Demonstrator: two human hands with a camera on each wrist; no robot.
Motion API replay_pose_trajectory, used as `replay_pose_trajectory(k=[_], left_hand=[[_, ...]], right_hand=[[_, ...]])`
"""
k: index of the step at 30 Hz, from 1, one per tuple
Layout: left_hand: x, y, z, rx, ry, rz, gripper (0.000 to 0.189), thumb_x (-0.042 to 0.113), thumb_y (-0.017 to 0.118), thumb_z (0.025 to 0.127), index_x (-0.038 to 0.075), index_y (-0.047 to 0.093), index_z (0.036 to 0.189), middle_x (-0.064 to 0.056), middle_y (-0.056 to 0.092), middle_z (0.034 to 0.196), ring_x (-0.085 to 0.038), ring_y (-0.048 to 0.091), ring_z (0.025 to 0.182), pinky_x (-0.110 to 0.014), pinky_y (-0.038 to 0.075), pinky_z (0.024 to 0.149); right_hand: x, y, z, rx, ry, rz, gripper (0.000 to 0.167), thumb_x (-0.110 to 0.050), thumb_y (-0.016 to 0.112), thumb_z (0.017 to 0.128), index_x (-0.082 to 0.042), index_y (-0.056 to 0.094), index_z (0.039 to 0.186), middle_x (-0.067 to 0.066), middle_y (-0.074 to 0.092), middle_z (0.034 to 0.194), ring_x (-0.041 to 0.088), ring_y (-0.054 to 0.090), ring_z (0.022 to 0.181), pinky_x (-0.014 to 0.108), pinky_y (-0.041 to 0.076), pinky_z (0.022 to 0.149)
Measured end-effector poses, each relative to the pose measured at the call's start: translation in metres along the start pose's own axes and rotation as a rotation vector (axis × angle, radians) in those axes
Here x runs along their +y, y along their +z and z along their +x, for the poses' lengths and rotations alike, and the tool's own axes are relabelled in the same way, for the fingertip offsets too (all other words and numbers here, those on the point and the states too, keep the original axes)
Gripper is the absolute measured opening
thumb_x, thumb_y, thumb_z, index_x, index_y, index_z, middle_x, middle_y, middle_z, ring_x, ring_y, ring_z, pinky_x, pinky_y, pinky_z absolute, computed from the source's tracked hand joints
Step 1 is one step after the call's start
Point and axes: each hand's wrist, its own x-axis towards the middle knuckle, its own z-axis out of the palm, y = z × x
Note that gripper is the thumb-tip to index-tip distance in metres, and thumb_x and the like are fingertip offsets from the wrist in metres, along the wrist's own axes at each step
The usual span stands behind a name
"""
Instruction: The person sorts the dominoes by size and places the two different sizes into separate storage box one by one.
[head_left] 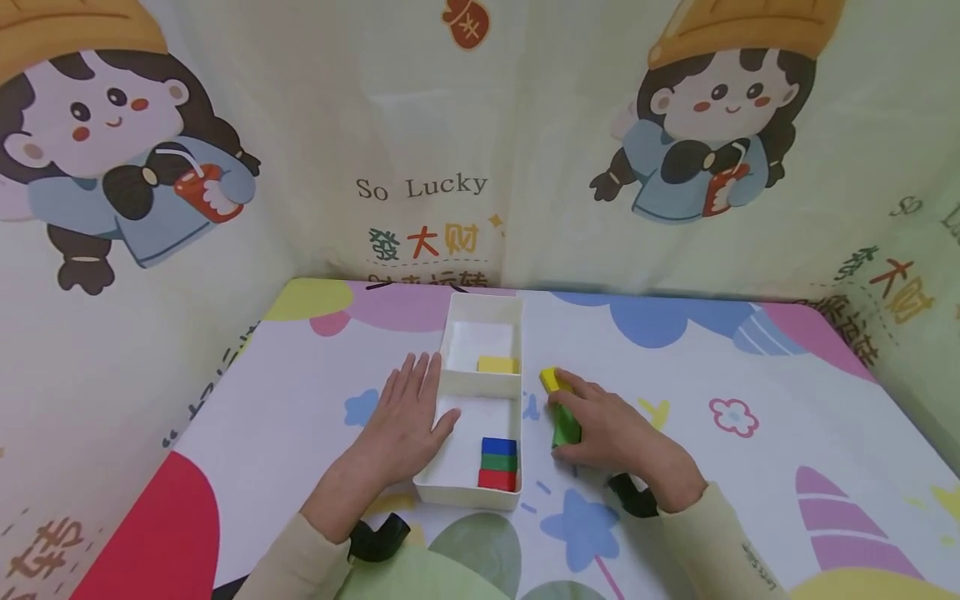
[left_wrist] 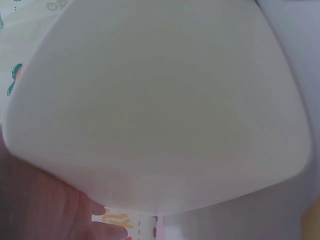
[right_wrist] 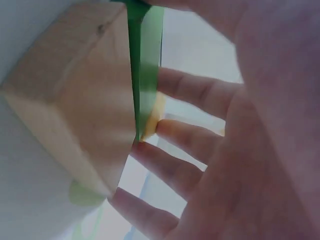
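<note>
Green block (head_left: pixel 567 427) and yellow block (head_left: pixel 551 379) sit end to end just beside the right edge of the tray (head_left: pixel 459 495), whose far edge lies close to the table's (head_left: pixel 667 367) far edge. The right hand (head_left: pixel 618 427) pinches the pair lengthwise, thumb at the near end, fingers at the far one; squeezed mainly there, they could buckle apart at the joint if lifted. The left hand's (head_left: pixel 405 425) fingers lie straight and together along the tray's left edge, thumb apart, so a bump at a corner could turn it. A low pass might also jostle the three blocks (head_left: pixel 498 462) near its near right corner.
</note>
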Motion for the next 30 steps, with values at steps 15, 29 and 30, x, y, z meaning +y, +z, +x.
replay_pose_trajectory(k=[15, 29, 30], left_hand=[[-0.0017, 0.0018, 0.0005, 0.008, -0.002, -0.001, 0.081, 0.043, 0.047, 0.101, 0.001, 0.008, 0.159, -0.022, 0.013, 0.165, -0.040, 0.003, 0.154, -0.059, 0.009, 0.124], [-0.0003, 0.0021, 0.0018, 0.002, -0.007, 0.009, 0.081, 0.043, 0.047, 0.101, 0.002, 0.007, 0.159, -0.021, 0.013, 0.165, -0.039, 0.003, 0.154, -0.058, 0.009, 0.124], [-0.0004, 0.0020, 0.0016, 0.001, -0.008, 0.011, 0.081, 0.043, 0.047, 0.101, 0.002, 0.008, 0.159, -0.021, 0.013, 0.165, -0.040, 0.003, 0.154, -0.058, 0.009, 0.124]], right_hand=[[0.0013, 0.0017, 0.0045, 0.087, 0.010, 0.011, 0.022, -0.008, 0.072, 0.086, -0.017, 0.071, 0.106, 0.011, 0.047, 0.150, 0.036, 0.056, 0.125, 0.053, 0.050, 0.101], [0.0057, -0.0009, 0.0039, 0.113, 0.149, 0.027, 0.068, -0.028, 0.081, 0.082, -0.008, 0.047, 0.137, 0.013, 0.056, 0.125, 0.023, 0.056, 0.101, 0.045, 0.057, 0.092], [0.0058, -0.0015, 0.0035, 0.094, 0.157, 0.025, 0.069, -0.028, 0.081, 0.081, -0.009, 0.046, 0.138, 0.013, 0.056, 0.126, 0.024, 0.056, 0.102, 0.046, 0.056, 0.093]])
